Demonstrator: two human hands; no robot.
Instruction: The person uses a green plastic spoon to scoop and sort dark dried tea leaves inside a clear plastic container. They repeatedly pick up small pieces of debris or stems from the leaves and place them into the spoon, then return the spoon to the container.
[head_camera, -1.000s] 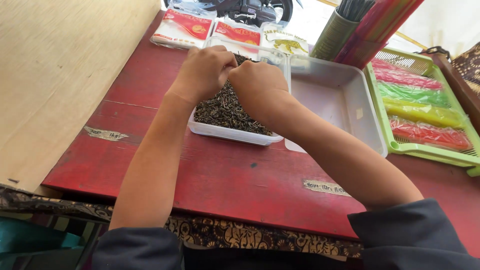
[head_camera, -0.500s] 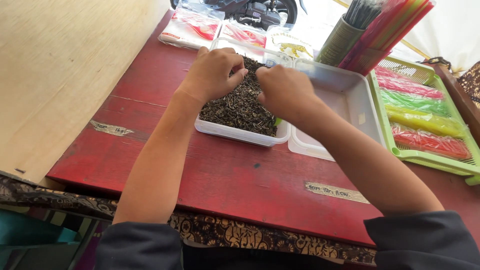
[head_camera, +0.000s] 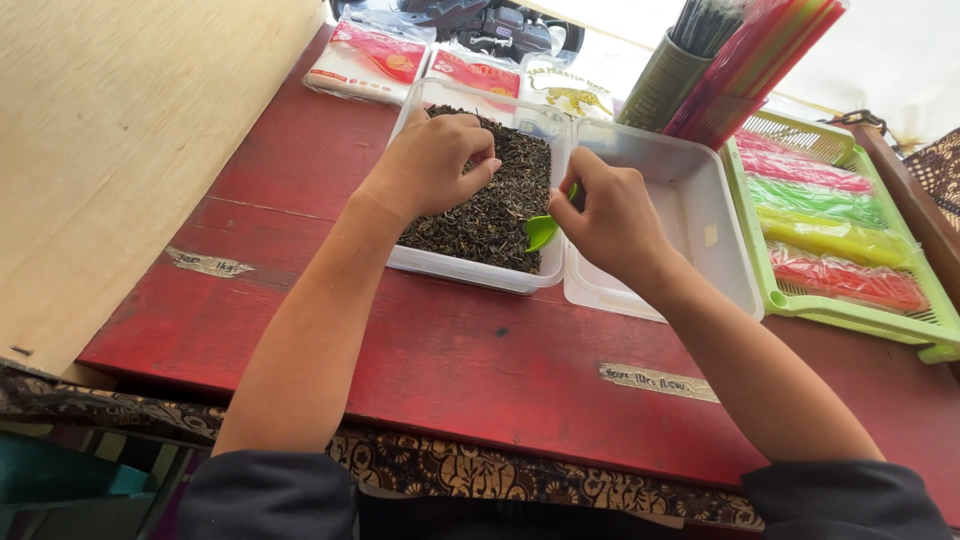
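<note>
Pale wooden board (head_camera: 110, 150) lies at 9 o'clock, beside the red worktop (head_camera: 420, 360). At 12 o'clock, flat red packets (head_camera: 375, 55) rest against the far edge of a clear tub (head_camera: 470, 265). The tub holds dark dried leaves (head_camera: 490, 215), spread over most of its floor.

Left hand (head_camera: 430, 160) rests palm-down on the leaves, fingers (head_camera: 480, 170) curled together and pressed into the heap, tips buried among the leaf bits.

Just at 3 o'clock of that hand, a small green scoop (head_camera: 541, 230) sits over the tub's right edge, its bowl touching the leaves. Right hand (head_camera: 610, 215) pinches the scoop's handle, fingers closed on it; the handle itself is mostly hidden.

The right hand hovers over an open white lid (head_camera: 700, 240). Further toward 2 o'clock: a dark cup of straws (head_camera: 665, 80), then a green tray (head_camera: 850, 310) with coloured packets (head_camera: 830, 235).
</note>
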